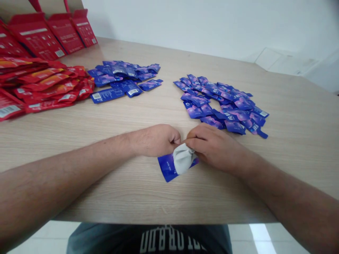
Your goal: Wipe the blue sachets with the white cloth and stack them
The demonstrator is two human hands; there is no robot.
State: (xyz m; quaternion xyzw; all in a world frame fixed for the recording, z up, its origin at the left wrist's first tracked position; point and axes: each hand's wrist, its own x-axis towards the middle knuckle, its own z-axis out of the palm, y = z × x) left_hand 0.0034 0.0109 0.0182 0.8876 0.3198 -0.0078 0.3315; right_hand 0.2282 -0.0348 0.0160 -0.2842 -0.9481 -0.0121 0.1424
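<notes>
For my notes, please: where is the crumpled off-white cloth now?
In the head view, the off-white cloth is slightly right of and below centre, over a flat blue-purple packet, held by the bare right hand.

This looks like a packing workspace. Blue pouches (237, 114), red packets (50, 84) and red boxes (65, 35) share one table (127, 120).

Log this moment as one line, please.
left hand: curled, grip unclear; right hand: pinching crumpled off-white cloth bundle; partly covered by bundle: blue-and-purple glossy packet; below: pale wood-grain table
</notes>
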